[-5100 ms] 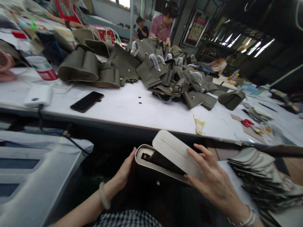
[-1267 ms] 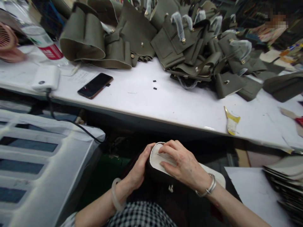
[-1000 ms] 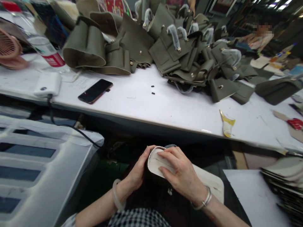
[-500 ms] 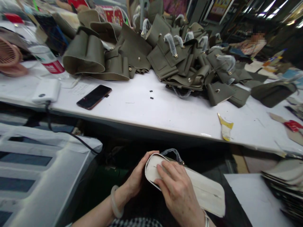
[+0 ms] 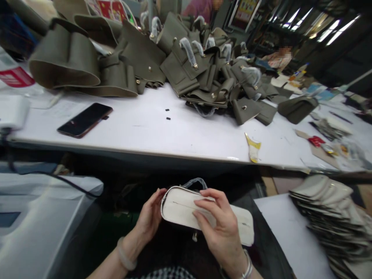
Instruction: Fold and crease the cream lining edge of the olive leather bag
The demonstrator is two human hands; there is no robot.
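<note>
A dark bag lies over the lap with its long, pale, rounded panel (image 5: pixel 180 209) facing up. A plastic-wrapped handle (image 5: pixel 196 182) rises behind its far edge, and a small metal clasp hangs at the near side. My left hand (image 5: pixel 149 217) holds the bag's left end, its fingers partly hidden behind the rim. Across the middle of the pale panel lies my right hand (image 5: pixel 219 221), fingertips on the surface and fingers apart, with the thumb nearest me.
A white table (image 5: pixel 139 131) runs across, bearing a phone (image 5: pixel 85 119), a heap of olive bags (image 5: pixel 186 73) and a yellow-edged scrap (image 5: pixel 253 149). Stacked pale pieces (image 5: pixel 328 205) stand at right, a white crate (image 5: pixel 58 201) at left. A person in purple (image 5: pixel 199 7) is behind.
The view has swung to the right, shifting the table items left. My right hand's fingers have spread more on the panel, and a clasp now shows below the bag.
</note>
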